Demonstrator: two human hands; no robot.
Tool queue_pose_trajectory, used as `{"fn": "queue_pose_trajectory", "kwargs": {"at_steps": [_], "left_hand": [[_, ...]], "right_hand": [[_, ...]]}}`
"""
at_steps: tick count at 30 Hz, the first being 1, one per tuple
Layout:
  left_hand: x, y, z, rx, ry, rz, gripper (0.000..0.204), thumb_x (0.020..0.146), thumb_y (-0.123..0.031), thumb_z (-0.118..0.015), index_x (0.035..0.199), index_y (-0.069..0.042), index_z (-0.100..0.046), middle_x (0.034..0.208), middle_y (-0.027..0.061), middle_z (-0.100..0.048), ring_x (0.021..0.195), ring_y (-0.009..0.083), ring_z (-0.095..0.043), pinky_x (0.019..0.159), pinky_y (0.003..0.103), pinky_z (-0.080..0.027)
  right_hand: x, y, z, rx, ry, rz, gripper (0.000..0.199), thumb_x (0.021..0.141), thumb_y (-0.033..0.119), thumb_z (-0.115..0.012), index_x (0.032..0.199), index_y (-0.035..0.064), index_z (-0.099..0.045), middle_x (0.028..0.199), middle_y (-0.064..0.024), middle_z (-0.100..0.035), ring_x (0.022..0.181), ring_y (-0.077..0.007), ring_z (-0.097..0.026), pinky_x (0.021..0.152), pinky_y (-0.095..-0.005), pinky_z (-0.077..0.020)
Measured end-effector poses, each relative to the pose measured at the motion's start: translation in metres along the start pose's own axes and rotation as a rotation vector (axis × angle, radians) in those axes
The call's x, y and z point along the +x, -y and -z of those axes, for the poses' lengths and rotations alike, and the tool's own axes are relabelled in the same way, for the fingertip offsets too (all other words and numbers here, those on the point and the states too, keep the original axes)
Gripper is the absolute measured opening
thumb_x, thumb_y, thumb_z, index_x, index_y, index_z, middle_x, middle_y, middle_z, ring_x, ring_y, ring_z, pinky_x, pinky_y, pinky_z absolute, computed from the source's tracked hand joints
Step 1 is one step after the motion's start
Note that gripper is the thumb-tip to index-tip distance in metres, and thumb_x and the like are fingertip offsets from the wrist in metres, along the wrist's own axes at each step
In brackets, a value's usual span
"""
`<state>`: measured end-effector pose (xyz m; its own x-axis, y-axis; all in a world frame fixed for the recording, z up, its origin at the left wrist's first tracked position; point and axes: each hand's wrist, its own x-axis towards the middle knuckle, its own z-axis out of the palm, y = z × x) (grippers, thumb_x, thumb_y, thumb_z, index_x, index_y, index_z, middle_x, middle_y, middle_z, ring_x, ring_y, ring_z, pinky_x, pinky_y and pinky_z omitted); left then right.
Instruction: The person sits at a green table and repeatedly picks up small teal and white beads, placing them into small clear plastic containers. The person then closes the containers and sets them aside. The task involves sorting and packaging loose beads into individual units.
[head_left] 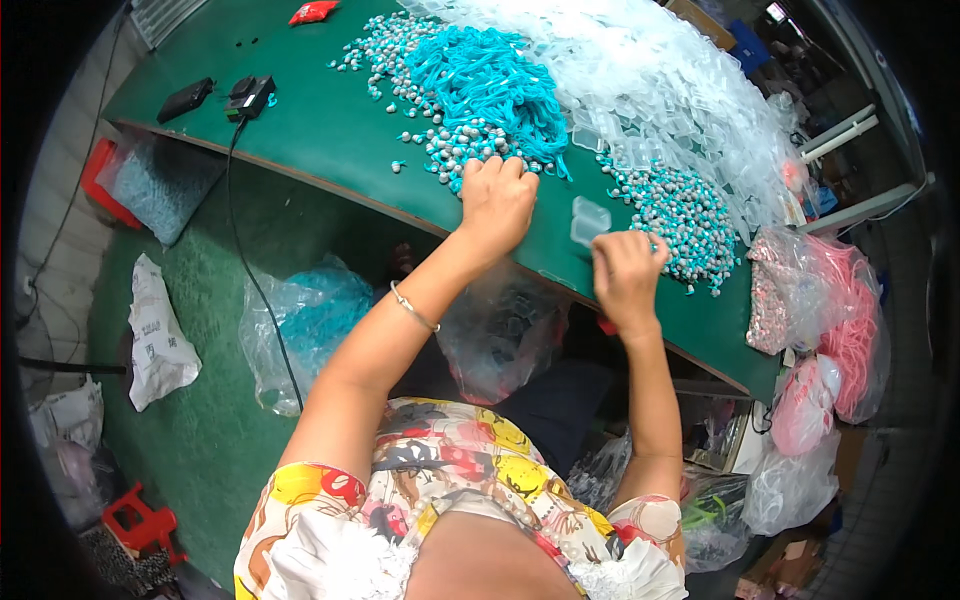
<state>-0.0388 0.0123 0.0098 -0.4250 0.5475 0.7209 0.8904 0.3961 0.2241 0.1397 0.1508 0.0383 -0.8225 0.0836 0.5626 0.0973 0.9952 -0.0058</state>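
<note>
My left hand [497, 205] is closed, fingers curled, at the near edge of a heap of small grey-and-teal beadlike pieces [468, 142]. Whatever is inside that hand is hidden. Just behind the heap lies a tangled bundle of teal cords [490, 85]. Closed over the table's near edge, my right hand [628, 275] has a small greyish bit showing at its fingers, too small to name. A clear plastic case [590, 220] with its lid open lies beside it, to the left. Right of this hand spreads a second heap of grey-and-teal pieces [685, 225].
A large pile of clear plastic cases [650, 85] covers the far right of the green table [330, 130]. A black device [250, 97] with a hanging cable stands at the left. Bags of pink cords [850, 320] hang at the right; a bag of teal cords [320, 310] sits below.
</note>
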Motion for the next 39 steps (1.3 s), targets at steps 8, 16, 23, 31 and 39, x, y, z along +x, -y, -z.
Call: {"fn": "queue_pose_trajectory", "kwargs": {"at_steps": [8, 16, 23, 31, 39], "left_hand": [[0.002, 0.006, -0.017, 0.133, 0.016, -0.112, 0.002, 0.071, -0.01, -0.064, 0.071, -0.011, -0.065, 0.078, 0.0054, -0.06, 0.077, 0.0242, -0.059, 0.073, 0.043, -0.039], [-0.012, 0.002, 0.007, -0.171, 0.25, -0.164, 0.004, 0.082, -0.01, -0.064, 0.078, -0.009, -0.062, 0.078, 0.0089, -0.059, 0.075, 0.0295, -0.063, 0.066, 0.044, -0.043], [-0.013, -0.011, 0.004, -0.237, 0.298, -0.015, 0.003, 0.082, -0.009, -0.066, 0.084, -0.007, -0.065, 0.078, 0.0127, -0.061, 0.074, 0.0341, -0.066, 0.064, 0.046, -0.052], [-0.013, -0.014, 0.01, -0.737, 0.313, -0.018, 0.009, 0.079, -0.003, -0.07, 0.088, -0.004, -0.068, 0.087, 0.0121, -0.067, 0.08, 0.033, -0.066, 0.068, 0.041, -0.052], [0.001, -0.013, 0.006, -0.666, 0.47, -0.209, 0.008, 0.077, -0.004, -0.07, 0.084, -0.004, -0.069, 0.086, 0.0124, -0.066, 0.083, 0.0355, -0.065, 0.071, 0.045, -0.051]], "right_hand": [[0.008, -0.024, -0.017, 0.178, -0.067, -0.1, 0.011, 0.084, 0.017, -0.07, 0.094, 0.0119, -0.067, 0.09, -0.0041, -0.067, 0.092, -0.024, -0.061, 0.093, -0.0447, -0.0348], [0.046, -0.077, -0.058, -0.176, 0.079, -0.292, 0.018, 0.084, 0.02, -0.071, 0.101, 0.0137, -0.071, 0.094, -0.0054, -0.069, 0.093, -0.0267, -0.063, 0.087, -0.0483, -0.0347], [0.026, -0.051, -0.038, 0.033, 0.04, -0.357, 0.006, 0.083, 0.016, -0.069, 0.087, 0.0115, -0.069, 0.087, -0.0038, -0.071, 0.088, -0.0248, -0.065, 0.086, -0.046, -0.0361], [-0.018, 0.014, -0.011, 0.337, -0.038, -0.321, 0.01, 0.078, 0.012, -0.074, 0.086, 0.0124, -0.069, 0.085, 0.0005, -0.068, 0.087, -0.0196, -0.062, 0.091, -0.0386, -0.0361], [-0.006, 0.016, -0.013, 0.255, 0.046, -0.288, 0.01, 0.077, 0.014, -0.076, 0.084, 0.013, -0.069, 0.083, 0.0011, -0.067, 0.088, -0.0205, -0.061, 0.092, -0.0422, -0.0343]]}}
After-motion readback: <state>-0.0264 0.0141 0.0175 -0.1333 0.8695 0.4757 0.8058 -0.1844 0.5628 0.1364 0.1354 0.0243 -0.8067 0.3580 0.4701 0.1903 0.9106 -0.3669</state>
